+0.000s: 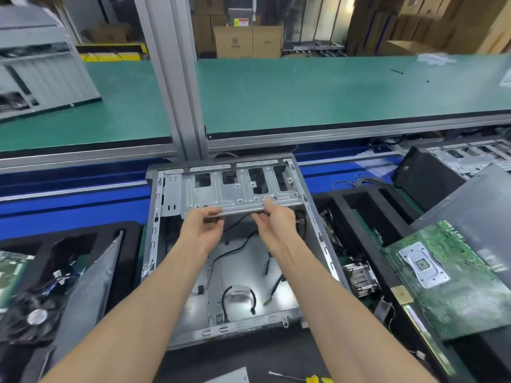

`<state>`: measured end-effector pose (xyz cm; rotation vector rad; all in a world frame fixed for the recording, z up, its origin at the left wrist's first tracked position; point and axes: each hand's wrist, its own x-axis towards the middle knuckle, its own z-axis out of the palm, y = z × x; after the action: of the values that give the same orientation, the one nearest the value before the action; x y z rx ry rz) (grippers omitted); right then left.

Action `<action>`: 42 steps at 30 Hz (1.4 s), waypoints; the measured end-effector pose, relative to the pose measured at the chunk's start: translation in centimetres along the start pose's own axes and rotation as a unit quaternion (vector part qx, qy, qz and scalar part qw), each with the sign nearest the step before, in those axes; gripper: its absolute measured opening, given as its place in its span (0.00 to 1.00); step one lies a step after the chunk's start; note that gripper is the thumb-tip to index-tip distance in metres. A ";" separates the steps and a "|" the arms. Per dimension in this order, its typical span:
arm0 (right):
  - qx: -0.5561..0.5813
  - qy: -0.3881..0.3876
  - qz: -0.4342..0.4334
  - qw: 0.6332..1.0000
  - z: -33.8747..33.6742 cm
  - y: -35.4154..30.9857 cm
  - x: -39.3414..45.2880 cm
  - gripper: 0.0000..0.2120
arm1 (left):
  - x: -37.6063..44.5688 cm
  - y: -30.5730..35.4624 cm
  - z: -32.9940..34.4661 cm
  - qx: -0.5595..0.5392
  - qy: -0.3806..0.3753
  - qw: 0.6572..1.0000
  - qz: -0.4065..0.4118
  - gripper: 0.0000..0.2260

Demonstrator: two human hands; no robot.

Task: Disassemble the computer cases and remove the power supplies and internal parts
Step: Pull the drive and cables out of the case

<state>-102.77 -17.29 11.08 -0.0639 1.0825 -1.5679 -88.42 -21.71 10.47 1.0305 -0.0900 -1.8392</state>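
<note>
Open computer case (154, 244) at centre, loose black cables (240, 294) on its floor. Left hand (203, 228) and right hand (276, 219) each pinch the near edge of the drive-bay bracket (235, 189) at 12 o'clock, fingers curled around it. The sheet metal is probably stiff, light and sharp-edged; its folded rim is best for gripping. Fasteners beneath are hidden. Removed motherboard (448, 280) at 3 o'clock.

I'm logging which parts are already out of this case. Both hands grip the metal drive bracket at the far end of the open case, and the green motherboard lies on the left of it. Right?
Not quite. The motherboard lies to the right of the open case, not the left, as the head view shows. The rest holds: the left hand and right hand both grip the drive bracket at the far end.
</note>
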 end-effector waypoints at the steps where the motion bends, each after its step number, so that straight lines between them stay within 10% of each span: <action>1: 0.006 -0.003 -0.004 1.000 0.1 -0.2 -0.2 0.14 | -0.5 0.1 0.3 0.019 -0.002 1.000 0.001 0.10; 4: 0.034 -0.037 -0.028 0.998 0.4 -1.0 -1.2 0.10 | -1.7 0.5 1.1 0.046 -0.012 0.999 0.018 0.22; 13: 0.068 -0.100 -0.049 0.991 1.1 -3.2 -3.5 0.09 | -5.8 1.7 3.5 -0.053 -0.047 0.997 0.017 0.13; 32: 0.071 -0.217 -0.024 0.973 0.4 0.4 -5.2 0.12 | -5.5 1.8 -1.2 -0.041 -0.100 0.990 0.086 0.26; 42: -0.036 -0.155 -0.060 0.985 -0.1 -0.2 -5.7 0.16 | -6.9 1.2 -1.2 -0.069 -0.114 0.988 0.081 0.14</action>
<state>-101.13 -12.66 13.95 -0.4152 0.9016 -1.5631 -85.67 -16.55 14.48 0.6944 -0.1750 -1.7810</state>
